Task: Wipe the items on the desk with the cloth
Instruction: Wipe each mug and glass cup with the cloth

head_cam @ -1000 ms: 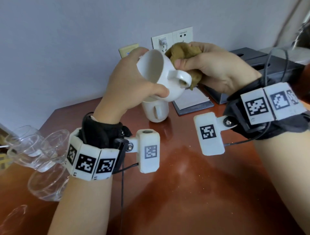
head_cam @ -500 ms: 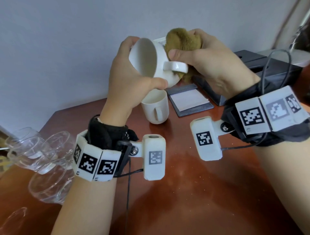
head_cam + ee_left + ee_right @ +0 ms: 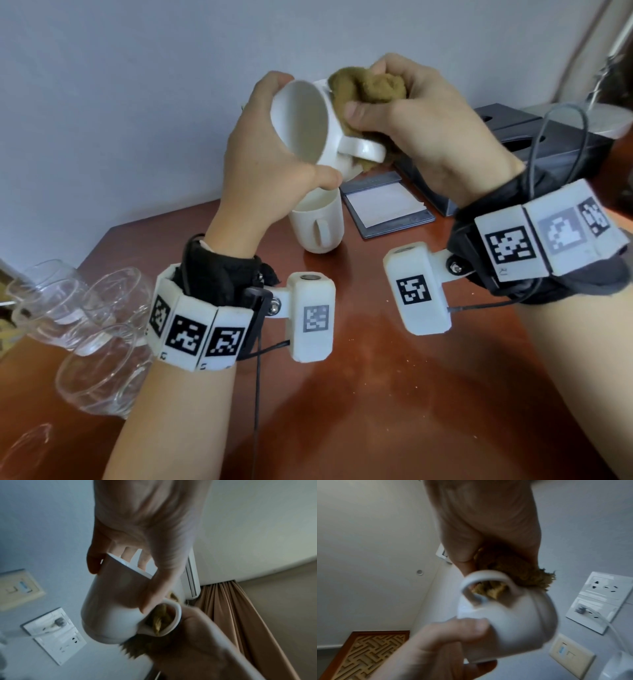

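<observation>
- While the left hand [image 3: 270,171] grips a white mug [image 3: 305,126] by its rim and body, tipped on its side in the air above the desk [image 3: 376,394], its thumb lies along the near edge and its fingers curl over the far rim.
- The right hand [image 3: 431,137] is closed round a bunched olive-brown cloth [image 3: 366,89], pressing it to the mug's outer wall beside the handle [image 3: 363,150]; the wrist views show cloth poking through the handle loop.
- My judgement: the wipe of this mug is mid-way, working the outside near the handle. Whether the inside or base is done cannot be told.
- Just below the held mug, a second white mug [image 3: 318,226] stands upright on the desk, untouched by either hand.
- Right of it lies a notepad in a dark holder [image 3: 387,209], with a black box [image 3: 534,144] farther right.
- On the near left stand several clear glass cups [image 3: 78,325].
- These items appear left to wipe, so most of the task likely remains.
</observation>
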Tool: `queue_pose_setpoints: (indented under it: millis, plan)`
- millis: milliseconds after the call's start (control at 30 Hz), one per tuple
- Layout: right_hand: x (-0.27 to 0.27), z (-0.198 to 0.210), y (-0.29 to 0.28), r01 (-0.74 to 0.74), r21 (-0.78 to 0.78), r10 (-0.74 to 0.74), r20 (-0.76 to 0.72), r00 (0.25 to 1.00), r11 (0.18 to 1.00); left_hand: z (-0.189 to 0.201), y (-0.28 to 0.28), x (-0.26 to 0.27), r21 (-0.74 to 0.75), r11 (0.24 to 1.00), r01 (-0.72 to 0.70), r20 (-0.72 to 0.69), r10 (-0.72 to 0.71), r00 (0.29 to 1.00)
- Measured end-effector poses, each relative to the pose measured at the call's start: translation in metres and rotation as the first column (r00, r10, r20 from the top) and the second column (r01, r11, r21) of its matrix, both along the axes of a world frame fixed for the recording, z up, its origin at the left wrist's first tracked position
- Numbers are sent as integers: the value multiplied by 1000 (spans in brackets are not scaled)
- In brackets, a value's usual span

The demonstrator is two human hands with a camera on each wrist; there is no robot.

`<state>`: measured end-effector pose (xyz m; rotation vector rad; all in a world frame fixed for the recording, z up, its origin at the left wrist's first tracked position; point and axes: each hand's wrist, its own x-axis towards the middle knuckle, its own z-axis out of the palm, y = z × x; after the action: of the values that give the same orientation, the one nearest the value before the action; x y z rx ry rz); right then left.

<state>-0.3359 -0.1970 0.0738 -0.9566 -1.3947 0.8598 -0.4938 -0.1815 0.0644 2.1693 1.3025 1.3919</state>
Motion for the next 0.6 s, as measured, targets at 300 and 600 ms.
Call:
queue_pose_setpoints:
  millis: [300, 600]
  plan:
    - [5, 0, 11, -93, -158, 22, -400, 916, 983, -16, 16, 1, 158, 970, 182, 137, -204, 969]
    - [-5, -9, 13, -10, 20, 18, -401, 916, 1000, -7, 6, 2, 33, 901, 432, 363, -414, 835]
